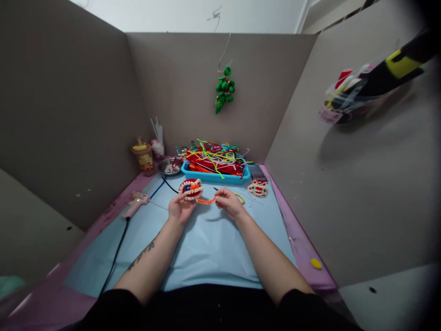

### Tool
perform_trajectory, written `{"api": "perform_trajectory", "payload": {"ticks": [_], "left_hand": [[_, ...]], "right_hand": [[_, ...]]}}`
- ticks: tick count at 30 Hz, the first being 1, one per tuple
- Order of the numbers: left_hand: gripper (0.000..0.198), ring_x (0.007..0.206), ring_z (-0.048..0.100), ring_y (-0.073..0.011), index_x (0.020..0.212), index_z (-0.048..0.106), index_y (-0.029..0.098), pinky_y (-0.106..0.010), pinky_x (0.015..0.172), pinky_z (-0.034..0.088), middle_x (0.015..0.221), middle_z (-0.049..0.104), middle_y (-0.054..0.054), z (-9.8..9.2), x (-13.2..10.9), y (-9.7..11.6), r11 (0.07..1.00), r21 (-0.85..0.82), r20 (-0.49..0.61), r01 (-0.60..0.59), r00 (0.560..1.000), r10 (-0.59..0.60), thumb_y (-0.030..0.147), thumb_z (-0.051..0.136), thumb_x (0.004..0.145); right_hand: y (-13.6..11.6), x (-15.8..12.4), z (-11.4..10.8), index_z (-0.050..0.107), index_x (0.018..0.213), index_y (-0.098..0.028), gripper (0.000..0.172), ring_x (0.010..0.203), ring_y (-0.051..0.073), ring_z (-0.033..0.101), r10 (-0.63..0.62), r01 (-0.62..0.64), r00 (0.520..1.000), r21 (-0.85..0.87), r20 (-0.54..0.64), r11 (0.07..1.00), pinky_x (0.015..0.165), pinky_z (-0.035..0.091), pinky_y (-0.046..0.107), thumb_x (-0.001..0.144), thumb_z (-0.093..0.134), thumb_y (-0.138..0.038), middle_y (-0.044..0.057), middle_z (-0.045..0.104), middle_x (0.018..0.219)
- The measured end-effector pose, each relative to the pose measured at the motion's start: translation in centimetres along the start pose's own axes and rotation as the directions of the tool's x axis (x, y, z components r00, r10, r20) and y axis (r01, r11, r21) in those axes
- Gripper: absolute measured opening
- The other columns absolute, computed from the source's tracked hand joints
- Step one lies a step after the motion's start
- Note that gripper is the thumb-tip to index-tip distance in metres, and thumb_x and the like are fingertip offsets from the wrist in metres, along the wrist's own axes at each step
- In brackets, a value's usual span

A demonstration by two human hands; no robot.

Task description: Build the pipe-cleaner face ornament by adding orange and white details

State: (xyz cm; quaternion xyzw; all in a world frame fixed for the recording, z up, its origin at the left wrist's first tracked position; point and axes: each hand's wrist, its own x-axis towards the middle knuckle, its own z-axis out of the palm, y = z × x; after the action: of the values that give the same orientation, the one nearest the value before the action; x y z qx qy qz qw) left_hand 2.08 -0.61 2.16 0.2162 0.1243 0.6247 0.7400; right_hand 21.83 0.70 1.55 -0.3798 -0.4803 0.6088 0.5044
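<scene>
My left hand [181, 209] grips a red, cream and orange lion-dance head [191, 189] made of fuzzy pipe cleaners, with a blue eye showing. From beneath it an orange pipe cleaner [206, 201] runs to the right. The far end of this strand is pinched in the fingertips of my right hand [228, 202]. Just behind my right hand lies a pair of scissors with yellow handles [240, 197], partly covered by the hand. A similar cream and red head [257, 189] rests on the blue cloth farther right.
A blue tray [217, 177] heaped with coloured pipe cleaners stands at the back, beside a metal bowl [170, 166]. To the left lie a pink glue gun [136, 205] and its black cord [115, 257]. A drink cup [144, 158] stands behind. A green ornament [225, 89] hangs from the partition.
</scene>
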Motion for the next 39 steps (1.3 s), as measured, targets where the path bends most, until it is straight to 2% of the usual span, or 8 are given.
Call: {"api": "perform_trajectory", "payload": {"ticks": [4, 10, 13, 18, 24, 28, 34, 39], "left_hand": [[0.061, 0.122, 0.053, -0.0314, 0.121, 0.052, 0.026, -0.05, 0.096, 0.046, 0.14, 0.05, -0.009, 0.4, -0.4, -0.3, 0.997, 0.075, 0.11, 0.007, 0.994, -0.015, 0.004, 0.057, 0.064], [0.07, 0.122, 0.053, -0.0288, 0.125, 0.048, 0.027, -0.049, 0.099, 0.044, 0.143, 0.046, -0.01, 1.4, -0.7, -0.8, 0.986, 0.167, 0.169, -0.008, 0.985, -0.021, 0.001, 0.058, 0.061], [0.067, 0.12, 0.055, -0.0285, 0.124, 0.05, 0.024, -0.048, 0.1, 0.044, 0.14, 0.049, -0.011, 1.4, -0.7, -0.9, 0.977, 0.213, 0.185, -0.013, 0.982, -0.027, 0.001, 0.059, 0.061], [0.056, 0.117, 0.057, -0.0272, 0.122, 0.052, 0.022, -0.045, 0.097, 0.046, 0.138, 0.051, -0.012, 1.2, -0.6, -1.0, 0.956, 0.294, 0.152, -0.007, 0.988, -0.04, 0.006, 0.062, 0.07], [0.044, 0.113, 0.059, -0.0251, 0.123, 0.053, 0.023, -0.039, 0.092, 0.05, 0.138, 0.052, -0.011, 1.6, -0.8, -1.0, 0.932, 0.362, 0.122, 0.013, 0.991, -0.061, 0.017, 0.063, 0.08], [0.043, 0.111, 0.061, -0.0241, 0.123, 0.053, 0.024, -0.036, 0.088, 0.052, 0.137, 0.053, -0.01, 1.7, -0.7, -1.0, 0.923, 0.384, 0.104, 0.026, 0.992, -0.071, 0.02, 0.063, 0.082], [0.042, 0.104, 0.064, -0.0209, 0.123, 0.052, 0.025, -0.033, 0.083, 0.054, 0.129, 0.059, -0.009, 1.3, -0.5, -1.2, 0.935, 0.35, 0.067, 0.052, 0.994, -0.081, 0.019, 0.063, 0.083], [0.043, 0.096, 0.066, -0.0194, 0.123, 0.05, 0.026, -0.032, 0.079, 0.056, 0.118, 0.064, -0.007, 0.9, -0.3, -1.3, 0.955, 0.283, 0.02, 0.093, 0.995, -0.102, 0.017, 0.062, 0.083]], "right_hand": [[0.0, -0.2, 0.8, 0.057, 0.076, -0.019, 0.026, 0.052, 0.011, 0.052, -0.178, 0.178, 0.979, -0.018, -0.094, 0.984, 0.051, 0.041, 0.024, 0.06, 0.074, -0.031, -0.004, 0.059, 0.058], [0.3, -0.5, 1.4, 0.057, 0.076, -0.019, 0.023, 0.054, 0.011, 0.051, -0.241, 0.232, 0.969, -0.14, -0.055, 0.963, 0.055, 0.041, 0.025, 0.065, 0.073, -0.032, -0.004, 0.056, 0.061], [0.4, -0.6, 1.5, 0.057, 0.077, -0.02, 0.02, 0.057, 0.011, 0.05, -0.3, 0.283, 0.952, -0.203, -0.059, 0.937, 0.057, 0.04, 0.025, 0.068, 0.07, -0.032, -0.004, 0.056, 0.065], [0.3, -0.9, 1.6, 0.058, 0.079, -0.02, 0.015, 0.062, 0.013, 0.052, -0.409, 0.364, 0.905, -0.289, -0.114, 0.886, 0.059, 0.041, 0.025, 0.073, 0.066, -0.032, -0.002, 0.058, 0.07], [0.4, -1.0, 1.8, 0.058, 0.078, -0.02, 0.013, 0.061, 0.013, 0.051, -0.42, 0.372, 0.904, -0.335, -0.081, 0.866, 0.059, 0.041, 0.025, 0.075, 0.064, -0.032, -0.002, 0.057, 0.068], [0.4, -1.0, 1.9, 0.058, 0.08, -0.02, 0.015, 0.064, 0.013, 0.052, -0.41, 0.361, 0.905, -0.307, -0.111, 0.881, 0.061, 0.043, 0.025, 0.075, 0.064, -0.033, -0.002, 0.059, 0.071], [0.9, -0.4, 1.8, 0.057, 0.081, -0.021, 0.018, 0.065, 0.014, 0.054, -0.371, 0.327, 0.913, -0.241, -0.167, 0.914, 0.063, 0.044, 0.026, 0.072, 0.067, -0.034, -0.002, 0.06, 0.072], [1.6, 0.0, 1.6, 0.058, 0.078, -0.021, 0.015, 0.066, 0.015, 0.053, -0.372, 0.309, 0.91, -0.297, -0.185, 0.904, 0.064, 0.043, 0.027, 0.073, 0.064, -0.034, -0.001, 0.059, 0.071]]}}
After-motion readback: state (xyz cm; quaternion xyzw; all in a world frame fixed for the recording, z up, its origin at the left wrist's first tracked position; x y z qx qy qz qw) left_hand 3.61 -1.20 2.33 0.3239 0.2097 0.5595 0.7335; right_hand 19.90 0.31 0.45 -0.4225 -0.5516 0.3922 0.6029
